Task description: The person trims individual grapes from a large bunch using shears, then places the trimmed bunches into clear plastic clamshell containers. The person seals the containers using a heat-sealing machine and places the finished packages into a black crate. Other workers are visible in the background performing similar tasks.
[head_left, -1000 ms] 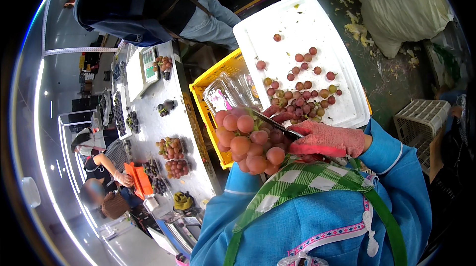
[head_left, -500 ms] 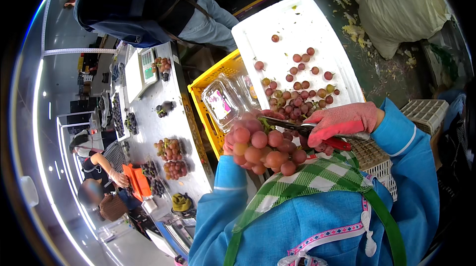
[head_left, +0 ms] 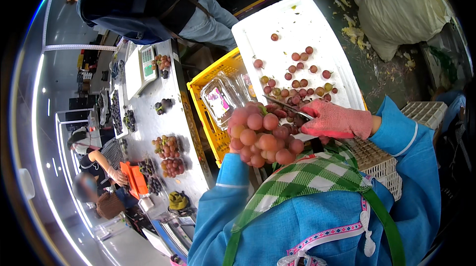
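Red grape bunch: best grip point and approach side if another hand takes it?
Likely from below, cupping the underside of the red grape bunch: the berries are loose and round, and pinching them would knock them off. The left hand is hidden behind the bunch. The right hand works scissors at its top, so keep off that side.

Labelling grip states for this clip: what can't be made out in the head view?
- Left hand: hidden behind the grape bunch it holds up.
- Scissors: handles covered by the right hand in its pink glove; only blades show.
- Clear plastic boxes in the yellow crate: partly behind the bunch.
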Demonstrator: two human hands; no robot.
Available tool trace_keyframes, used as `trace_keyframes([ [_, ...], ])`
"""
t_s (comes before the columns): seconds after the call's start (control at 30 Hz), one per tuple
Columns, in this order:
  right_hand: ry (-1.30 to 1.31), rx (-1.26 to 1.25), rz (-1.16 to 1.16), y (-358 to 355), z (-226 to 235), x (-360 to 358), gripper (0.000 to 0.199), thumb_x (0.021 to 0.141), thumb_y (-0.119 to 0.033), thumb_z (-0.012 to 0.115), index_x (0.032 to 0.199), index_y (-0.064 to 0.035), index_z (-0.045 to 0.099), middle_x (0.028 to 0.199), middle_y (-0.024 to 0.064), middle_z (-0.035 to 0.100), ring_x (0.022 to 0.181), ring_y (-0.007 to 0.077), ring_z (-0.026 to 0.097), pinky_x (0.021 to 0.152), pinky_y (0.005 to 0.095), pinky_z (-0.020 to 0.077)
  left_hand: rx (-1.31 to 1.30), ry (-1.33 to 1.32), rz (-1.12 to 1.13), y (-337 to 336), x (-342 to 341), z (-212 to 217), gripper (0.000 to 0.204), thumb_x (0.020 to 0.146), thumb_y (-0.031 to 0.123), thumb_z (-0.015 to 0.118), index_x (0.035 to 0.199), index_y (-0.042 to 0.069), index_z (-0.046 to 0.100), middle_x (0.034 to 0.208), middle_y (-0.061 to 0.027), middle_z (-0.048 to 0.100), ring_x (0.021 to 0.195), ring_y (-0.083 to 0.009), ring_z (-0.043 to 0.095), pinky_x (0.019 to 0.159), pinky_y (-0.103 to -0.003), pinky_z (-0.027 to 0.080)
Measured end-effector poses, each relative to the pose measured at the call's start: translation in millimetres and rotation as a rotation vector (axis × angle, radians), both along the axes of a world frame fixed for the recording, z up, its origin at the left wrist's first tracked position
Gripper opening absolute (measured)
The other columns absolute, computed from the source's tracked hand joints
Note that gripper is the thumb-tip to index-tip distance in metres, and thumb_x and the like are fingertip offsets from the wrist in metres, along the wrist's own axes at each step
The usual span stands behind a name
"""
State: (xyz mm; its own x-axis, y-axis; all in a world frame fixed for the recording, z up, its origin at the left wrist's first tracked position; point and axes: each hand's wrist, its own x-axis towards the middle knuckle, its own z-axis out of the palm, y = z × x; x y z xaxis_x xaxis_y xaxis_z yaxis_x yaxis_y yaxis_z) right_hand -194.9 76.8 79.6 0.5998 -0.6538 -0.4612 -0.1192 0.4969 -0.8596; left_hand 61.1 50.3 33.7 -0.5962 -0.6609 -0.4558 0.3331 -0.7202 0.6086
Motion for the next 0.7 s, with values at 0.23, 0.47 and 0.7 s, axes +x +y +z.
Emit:
trace_keyframes([
  [0.23, -0.181, 0.101, -0.383, 10.7, -30.3, 6.6, 0.025, 0.089, -0.018, 0.058, 0.109, -0.0032, 0.055, 0.081, 0.0007, 0.056, 0.065, 0.0073, 0.049, 0.058, 0.0223, 0.0416, 0.013, 0.179, 0.29, 3.6, -10.6, -18.7, 0.058, 0.095, 0.047, 0.04, 0.133, 0.003, 0.044, 0.124, -0.0146, 0.055, 0.106, -0.0273, 0.059, 0.087, -0.038, 0.054],
  [0.47, -0.291, -0.046, -0.829, 36.7, -56.4, 48.2, 0.046, 0.088, -0.011, 0.065, 0.129, -0.0052, 0.045, 0.113, 0.0022, 0.054, 0.096, 0.008, 0.052, 0.079, 0.0231, 0.0462, 0.08, 0.284, 0.397, 8.2, -19.9, -41.2, 0.066, 0.095, 0.054, 0.038, 0.137, 0.004, 0.04, 0.132, -0.0156, 0.051, 0.113, -0.0285, 0.058, 0.089, -0.037, 0.054],
  [0.7, -0.418, -0.221, -0.961, 30.9, -70.5, 64.3, 0.068, 0.088, -0.012, 0.066, 0.143, -0.002, 0.028, 0.137, 0.0083, 0.042, 0.124, 0.0161, 0.041, 0.103, 0.031, 0.0369, -0.174, -0.003, 0.166, 1.9, -29.8, -37.5, 0.078, 0.093, 0.064, 0.033, 0.143, 0.006, 0.031, 0.139, -0.0136, 0.044, 0.121, -0.0278, 0.052, 0.092, -0.039, 0.052],
])
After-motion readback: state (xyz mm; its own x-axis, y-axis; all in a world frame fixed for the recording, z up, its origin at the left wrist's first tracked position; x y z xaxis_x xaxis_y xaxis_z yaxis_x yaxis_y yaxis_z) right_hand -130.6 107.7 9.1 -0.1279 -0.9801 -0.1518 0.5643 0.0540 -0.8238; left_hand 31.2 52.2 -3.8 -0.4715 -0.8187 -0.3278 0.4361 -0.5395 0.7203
